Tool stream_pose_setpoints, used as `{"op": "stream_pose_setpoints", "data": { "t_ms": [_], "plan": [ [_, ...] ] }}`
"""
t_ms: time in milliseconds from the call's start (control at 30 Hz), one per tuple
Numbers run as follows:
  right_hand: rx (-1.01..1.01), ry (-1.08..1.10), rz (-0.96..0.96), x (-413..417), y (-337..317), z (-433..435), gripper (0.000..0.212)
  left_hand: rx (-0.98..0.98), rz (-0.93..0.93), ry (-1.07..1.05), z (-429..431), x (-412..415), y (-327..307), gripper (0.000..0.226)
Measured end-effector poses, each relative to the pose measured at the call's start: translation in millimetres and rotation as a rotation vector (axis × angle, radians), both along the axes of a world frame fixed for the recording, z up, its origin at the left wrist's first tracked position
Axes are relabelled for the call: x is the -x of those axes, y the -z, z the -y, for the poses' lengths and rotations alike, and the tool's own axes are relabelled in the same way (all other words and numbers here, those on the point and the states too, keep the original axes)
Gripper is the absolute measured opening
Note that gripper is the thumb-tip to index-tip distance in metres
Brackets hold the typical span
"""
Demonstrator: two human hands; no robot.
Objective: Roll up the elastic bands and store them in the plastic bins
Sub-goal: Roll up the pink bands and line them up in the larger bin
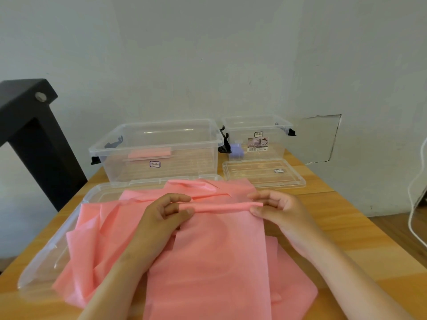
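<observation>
A wide pink elastic band [215, 250] lies flat on the table in front of me, over a heap of more pink bands [92, 239]. Its far end is curled into a thin roll [221, 207]. My left hand [166, 213] pinches the roll's left end between thumb and fingers. My right hand [275, 209] pinches its right end. Behind stand two clear plastic bins: the large one [157, 144] holds one rolled pink band [150, 153], the small one [256, 135] holds a rolled purple band [236, 150].
A large clear lid [57, 245] lies under the pink heap at left. A smaller clear lid [263, 173] lies in front of the small bin. A black frame [34, 135] stands at the left. A white cable [413, 204] hangs at the right, past the table edge.
</observation>
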State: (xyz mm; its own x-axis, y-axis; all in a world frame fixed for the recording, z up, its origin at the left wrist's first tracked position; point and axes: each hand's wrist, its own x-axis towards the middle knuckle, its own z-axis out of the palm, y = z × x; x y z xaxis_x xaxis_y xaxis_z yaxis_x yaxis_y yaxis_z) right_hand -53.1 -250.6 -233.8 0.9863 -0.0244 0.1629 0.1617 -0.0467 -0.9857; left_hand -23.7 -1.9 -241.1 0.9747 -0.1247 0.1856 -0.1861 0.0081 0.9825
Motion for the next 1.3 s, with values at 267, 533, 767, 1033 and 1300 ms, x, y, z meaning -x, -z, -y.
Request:
{"op": "stream_pose_setpoints", "data": {
  "t_ms": [267, 533, 767, 1033, 1300],
  "plan": [
    [0.076, -0.031, 0.012, 0.1, 1.2, -2.8, 0.017, -0.078, 0.05, 0.025, 1.1, 2.5, -2.0, 0.01],
    [-0.002, -0.046, 0.043, 2.6, -0.6, -10.0, 0.016, 0.017, -0.03, 0.044, -0.7, 2.7, -3.5, 0.009],
    [-0.075, -0.053, 0.012, 3.2, -2.5, -8.9, 0.025, 0.14, -0.118, 0.081, -0.6, 0.3, -2.9, 0.012],
    [-0.038, -0.005, -0.012, 2.4, -1.1, -7.1, 0.016, 0.024, -0.039, 0.021, 0.0, -1.3, 2.6, 0.015],
    [-0.028, -0.009, -0.011, 2.1, -1.5, -8.6, 0.014, -0.022, 0.033, 0.023, 2.9, 0.9, 0.7, 0.01]
  ]
}}
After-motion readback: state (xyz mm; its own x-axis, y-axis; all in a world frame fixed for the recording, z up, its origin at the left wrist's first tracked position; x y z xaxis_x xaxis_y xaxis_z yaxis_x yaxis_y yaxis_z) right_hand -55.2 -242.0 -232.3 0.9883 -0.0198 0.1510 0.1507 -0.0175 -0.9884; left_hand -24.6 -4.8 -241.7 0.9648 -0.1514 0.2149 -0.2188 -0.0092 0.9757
